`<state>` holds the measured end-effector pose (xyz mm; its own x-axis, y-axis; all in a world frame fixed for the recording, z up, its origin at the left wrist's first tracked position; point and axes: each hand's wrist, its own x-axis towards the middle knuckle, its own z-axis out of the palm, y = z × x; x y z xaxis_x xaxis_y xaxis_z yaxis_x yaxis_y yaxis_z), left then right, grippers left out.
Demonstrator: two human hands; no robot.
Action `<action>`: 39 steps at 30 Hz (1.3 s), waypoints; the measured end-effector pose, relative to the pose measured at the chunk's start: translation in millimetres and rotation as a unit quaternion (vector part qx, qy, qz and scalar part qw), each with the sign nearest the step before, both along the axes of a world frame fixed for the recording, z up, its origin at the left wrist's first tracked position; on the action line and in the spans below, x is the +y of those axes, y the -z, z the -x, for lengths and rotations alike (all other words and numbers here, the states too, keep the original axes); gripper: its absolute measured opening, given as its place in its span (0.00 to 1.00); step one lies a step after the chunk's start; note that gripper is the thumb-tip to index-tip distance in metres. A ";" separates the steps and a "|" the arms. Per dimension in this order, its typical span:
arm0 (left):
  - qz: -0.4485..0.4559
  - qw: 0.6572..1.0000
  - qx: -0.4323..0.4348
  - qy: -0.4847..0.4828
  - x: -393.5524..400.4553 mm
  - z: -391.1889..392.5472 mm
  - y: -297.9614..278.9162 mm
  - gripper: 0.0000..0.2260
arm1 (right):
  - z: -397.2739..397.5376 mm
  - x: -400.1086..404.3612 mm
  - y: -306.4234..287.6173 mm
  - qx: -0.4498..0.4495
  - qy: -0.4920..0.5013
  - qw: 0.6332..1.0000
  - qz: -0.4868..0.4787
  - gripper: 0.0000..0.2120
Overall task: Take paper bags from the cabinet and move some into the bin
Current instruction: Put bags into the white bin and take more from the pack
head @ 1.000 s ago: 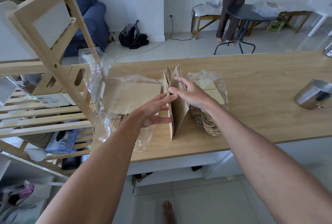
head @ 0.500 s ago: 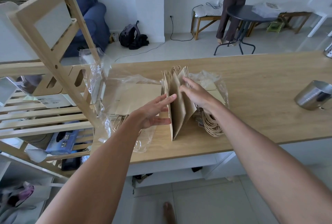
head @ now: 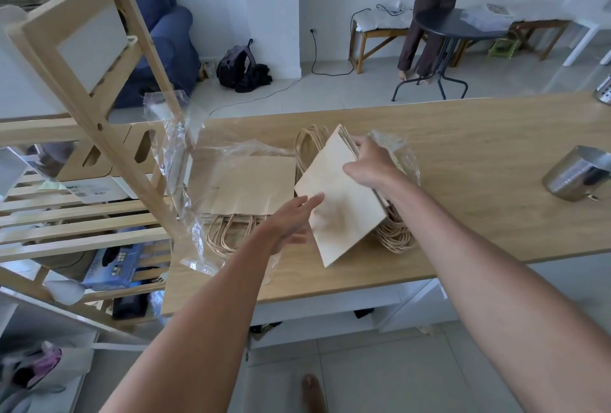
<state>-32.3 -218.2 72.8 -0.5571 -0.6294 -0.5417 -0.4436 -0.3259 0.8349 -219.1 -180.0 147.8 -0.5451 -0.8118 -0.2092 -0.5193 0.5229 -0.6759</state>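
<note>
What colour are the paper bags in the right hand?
Plain light kraft brown, unprinted: the paper bags in the right hand, clearest in the head view.

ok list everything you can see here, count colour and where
held paper bags: a small bunch, tan, tilted on the counter, between the hands
flat paper bags: one stack, tan, in clear plastic wrap, left part of the counter
wrapped bags behind: one bundle, tan with twine handles, under the right arm
counter: one, light wood, across the middle
metal cup: one, silver, on its side, right part of the counter
wooden rack: one, pale wood, left
armchair: one, blue, back left
backpack: one, black, floor by the wall
round table: one, black, back right
other person: one, dark clothes, by the round table
left hand: open, touching the held bags' near face
right hand: grip on the held bags' top edge
</note>
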 end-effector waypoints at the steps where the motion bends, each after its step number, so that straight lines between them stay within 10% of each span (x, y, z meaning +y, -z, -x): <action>1: 0.003 1.000 0.008 -0.020 -2.7 -2.8 4.8 0.33 | 4.6 6.6 -0.5 -0.009 0.016 1.000 0.023 0.30; 4: 0.011 0.993 0.066 -0.100 -7.3 -7.7 4.8 0.24 | 8.3 27.1 -1.0 -0.040 0.039 0.988 0.142 0.15; 11: 0.171 0.945 0.202 -0.191 4.3 -30.3 -10.2 0.19 | -17.3 67.9 35.9 -0.088 -0.009 0.958 0.272 0.15; 19: 0.251 0.948 0.052 -0.190 57.7 -40.9 20.1 0.33 | -36.3 103.1 92.8 -0.093 -0.035 0.973 0.209 0.14; 26: 0.332 0.928 0.039 -0.166 56.7 -53.8 40.3 0.19 | -31.1 112.9 95.9 -0.086 -0.056 0.970 0.221 0.05; 39: 0.458 0.853 0.142 -0.205 1.1 -212.3 -172.2 0.24 | -131.0 39.3 -122.0 -0.142 -0.218 0.885 0.386 0.17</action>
